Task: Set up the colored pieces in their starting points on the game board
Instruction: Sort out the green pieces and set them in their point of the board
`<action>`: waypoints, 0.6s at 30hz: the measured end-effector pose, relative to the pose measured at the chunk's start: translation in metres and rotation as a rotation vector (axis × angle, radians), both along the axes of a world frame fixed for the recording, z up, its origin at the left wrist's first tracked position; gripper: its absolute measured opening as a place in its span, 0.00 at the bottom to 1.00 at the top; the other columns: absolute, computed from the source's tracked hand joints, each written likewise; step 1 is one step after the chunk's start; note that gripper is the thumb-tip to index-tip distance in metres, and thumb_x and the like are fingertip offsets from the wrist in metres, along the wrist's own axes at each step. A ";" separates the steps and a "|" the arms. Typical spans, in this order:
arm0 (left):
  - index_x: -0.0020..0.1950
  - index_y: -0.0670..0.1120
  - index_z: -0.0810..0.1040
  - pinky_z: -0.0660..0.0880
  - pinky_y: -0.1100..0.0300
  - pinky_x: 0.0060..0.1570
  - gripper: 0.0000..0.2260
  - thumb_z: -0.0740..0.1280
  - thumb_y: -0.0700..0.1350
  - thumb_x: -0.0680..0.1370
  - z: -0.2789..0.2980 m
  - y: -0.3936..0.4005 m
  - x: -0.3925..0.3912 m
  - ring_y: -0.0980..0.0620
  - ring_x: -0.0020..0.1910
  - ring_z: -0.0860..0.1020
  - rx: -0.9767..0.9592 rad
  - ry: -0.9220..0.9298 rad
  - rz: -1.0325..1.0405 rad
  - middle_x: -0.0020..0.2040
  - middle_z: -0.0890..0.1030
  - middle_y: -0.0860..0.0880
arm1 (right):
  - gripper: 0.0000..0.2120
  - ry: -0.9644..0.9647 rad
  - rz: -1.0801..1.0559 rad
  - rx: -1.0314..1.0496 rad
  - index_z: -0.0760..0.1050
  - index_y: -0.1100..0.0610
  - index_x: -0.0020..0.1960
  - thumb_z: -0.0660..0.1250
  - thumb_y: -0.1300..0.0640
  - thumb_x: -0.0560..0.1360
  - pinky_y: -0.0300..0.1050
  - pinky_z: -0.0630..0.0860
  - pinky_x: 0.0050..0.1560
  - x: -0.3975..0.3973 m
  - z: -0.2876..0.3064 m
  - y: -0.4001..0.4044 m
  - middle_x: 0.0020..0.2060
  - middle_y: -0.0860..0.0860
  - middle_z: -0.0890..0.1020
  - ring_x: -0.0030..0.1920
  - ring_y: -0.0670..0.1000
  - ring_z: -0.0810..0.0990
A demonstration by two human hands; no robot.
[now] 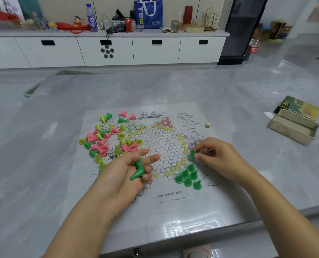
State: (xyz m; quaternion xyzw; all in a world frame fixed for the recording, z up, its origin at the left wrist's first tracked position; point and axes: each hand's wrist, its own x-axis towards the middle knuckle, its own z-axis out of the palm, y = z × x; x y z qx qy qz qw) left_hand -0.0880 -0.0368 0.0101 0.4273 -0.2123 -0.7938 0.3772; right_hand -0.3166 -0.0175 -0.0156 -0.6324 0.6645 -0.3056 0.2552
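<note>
The right hand [216, 157] pinches one green cone piece [192, 154] over the Chinese checkers board [166, 146], just above a cluster of standing green pieces [189, 176]. The left hand [125, 174], palm up, cradles two green pieces [138, 169] in curled fingers. Mixed loose pieces [108, 139] lie on the board's left on the tabletop [43, 164].

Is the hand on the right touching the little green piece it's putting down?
Touching. The head view shows the right hand pinching the dark green piece between fingertips, above the standing green group.
</note>
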 end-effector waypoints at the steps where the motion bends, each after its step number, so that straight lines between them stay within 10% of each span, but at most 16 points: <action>1: 0.57 0.39 0.71 0.65 0.67 0.19 0.09 0.57 0.37 0.78 -0.001 0.000 0.000 0.54 0.25 0.68 -0.001 -0.007 0.004 0.37 0.83 0.39 | 0.09 -0.014 0.007 -0.002 0.77 0.44 0.40 0.70 0.58 0.71 0.34 0.72 0.46 0.001 -0.001 0.000 0.42 0.43 0.78 0.43 0.47 0.76; 18: 0.32 0.46 0.64 0.55 0.69 0.17 0.16 0.61 0.49 0.78 0.000 0.001 0.002 0.57 0.18 0.60 -0.062 -0.064 -0.008 0.22 0.61 0.52 | 0.07 0.116 0.118 -0.023 0.81 0.48 0.48 0.69 0.57 0.71 0.25 0.67 0.43 0.003 -0.007 -0.005 0.45 0.44 0.76 0.44 0.41 0.73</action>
